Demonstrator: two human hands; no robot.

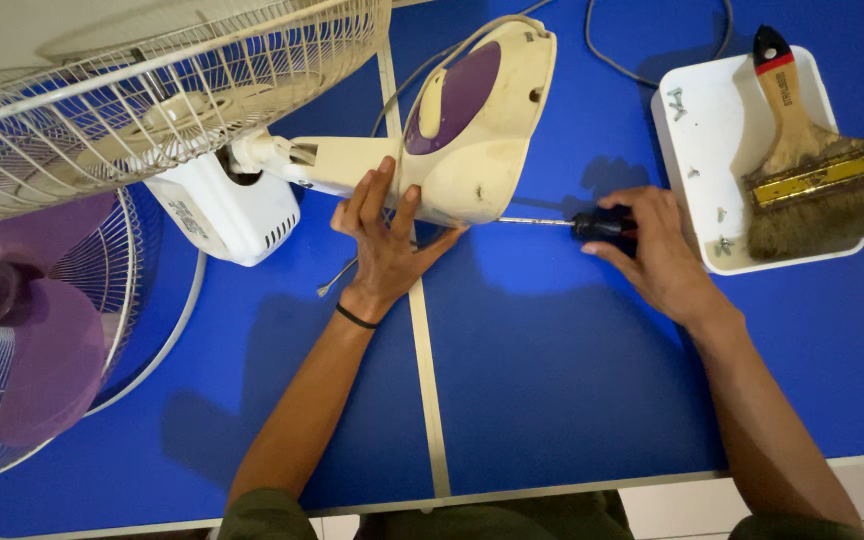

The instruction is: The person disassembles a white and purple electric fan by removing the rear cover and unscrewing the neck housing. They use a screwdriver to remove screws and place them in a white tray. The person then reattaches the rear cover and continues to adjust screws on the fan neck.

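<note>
Two hands work on a dismantled fan lying on a blue surface, seen from the head camera. The left hand lies spread, fingers wide, against the cream fan base, which has a purple panel on top and rests on its side; the hand presses its lower edge and grips nothing. A black band sits on that wrist. The right hand is closed around the black handle of a screwdriver, whose thin metal shaft runs leftward and meets the edge of the fan base.

From the base, a cream neck leads left to the white motor housing, which sits under the white wire fan guard. Lower left, a second guard half holds the purple fan blades.

Just right of the right hand stands a white tray with a few small screws in it, and a wide paintbrush with a wooden handle lies across it. A grey cord trails along the surface above the tray.
</note>
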